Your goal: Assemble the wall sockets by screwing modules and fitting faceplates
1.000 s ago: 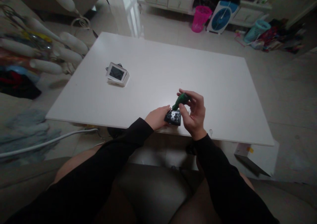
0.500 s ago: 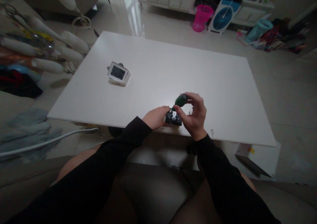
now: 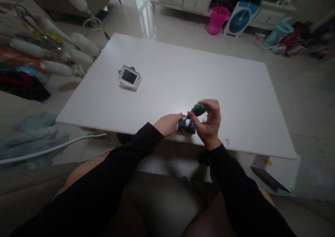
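One long, white table [image 3: 162, 64] with a smooth, flat top stands in front of the person. On the floor, past its left edge, lies a fluffy grey cloth [image 3: 39, 137]. Nearer the far left corner of the table sits a small white box [image 3: 129, 77] with a dark picture on its crooked top, and bits of something black poke out behind it. Next, at the near edge, comes the bare left hand [image 3: 168, 124], with a black sleeve at its wrist. Its fingers are holding the left side of a small black block with shiny silver parts [image 3: 187, 126]. That block is right by the middle of the near edge. Over its far side leans a chunky green tool handle with a dark end [image 3: 198, 109]. The bare right hand [image 3: 211, 123] pinches that handle with thumb and fingers; the tool's tip is too small to see well. Farther right, a tiny clear thing [image 3: 227, 142] lies close to the near edge.
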A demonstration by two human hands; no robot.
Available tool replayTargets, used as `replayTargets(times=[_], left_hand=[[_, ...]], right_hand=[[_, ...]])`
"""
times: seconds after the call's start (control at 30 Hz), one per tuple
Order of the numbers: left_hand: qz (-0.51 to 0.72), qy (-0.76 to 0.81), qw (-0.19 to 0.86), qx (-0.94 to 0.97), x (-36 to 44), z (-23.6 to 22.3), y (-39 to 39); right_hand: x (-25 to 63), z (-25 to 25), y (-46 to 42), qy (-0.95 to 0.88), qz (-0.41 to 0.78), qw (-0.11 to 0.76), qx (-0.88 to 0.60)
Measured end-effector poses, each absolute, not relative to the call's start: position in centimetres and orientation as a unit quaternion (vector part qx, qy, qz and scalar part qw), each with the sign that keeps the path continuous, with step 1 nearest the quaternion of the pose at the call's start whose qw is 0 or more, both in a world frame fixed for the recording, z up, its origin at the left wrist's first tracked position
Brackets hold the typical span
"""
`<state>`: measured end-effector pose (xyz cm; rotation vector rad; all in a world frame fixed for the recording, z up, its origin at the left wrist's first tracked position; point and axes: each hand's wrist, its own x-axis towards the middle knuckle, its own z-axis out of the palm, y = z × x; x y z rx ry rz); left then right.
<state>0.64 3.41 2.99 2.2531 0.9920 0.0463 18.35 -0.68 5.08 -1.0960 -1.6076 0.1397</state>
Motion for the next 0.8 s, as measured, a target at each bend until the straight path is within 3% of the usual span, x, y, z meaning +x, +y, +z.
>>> replayTargets(times=[0.1,0.3,0.53,0.8], left_hand=[[0.021,0.369,0.336,0.866,0.50,2.89,3.38],[0.036,0.369,0.332,0.867,0.41,2.67,3.35],[0.048,0.363,0.336,0.868,0.39,2.35,3.40],[0.038,0.375,0.334,0.864,0.57,2.70,3.27]], right_hand=[[18.37,5.18,-0.57,-0.679,0.028,0.554,-0.481],[18.18,4.72,-0.89,-0.669,0.115,0.560,-0.476],[18.26,5.24,-0.41,-0.674,0.018,0.548,-0.495],[17.92,5.09,-0.70,-0.690,0.071,0.553,-0.463]])
